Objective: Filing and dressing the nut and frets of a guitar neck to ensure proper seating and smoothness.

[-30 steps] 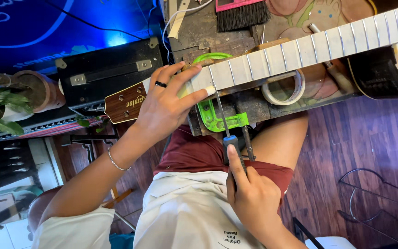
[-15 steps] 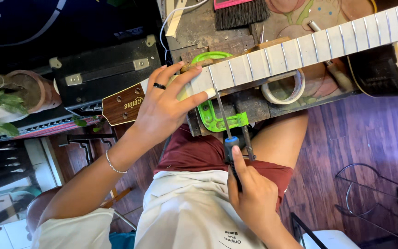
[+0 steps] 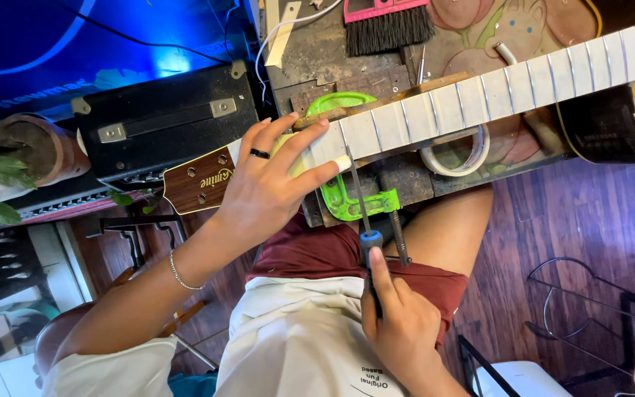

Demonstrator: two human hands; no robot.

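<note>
While the left hand (image 3: 266, 195) presses flat, fingers spread, on the taped guitar neck (image 3: 479, 92), the right hand (image 3: 398, 320) grips a file (image 3: 365, 213) against its edge.

White taped guitar neck (image 3: 479, 95) flat on bench; slim file (image 3: 359, 195) laid across it.

Glossy wood headstock (image 3: 198, 180) — worn rough workbench (image 3: 325, 51) — green plastic-looking clamp (image 3: 347, 202).

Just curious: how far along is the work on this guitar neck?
Done: the neck is masked pale and held by a green clamp. In hand: the left hand steadies it while the right hand works a file near the first frets. The other frets may remain.
</note>
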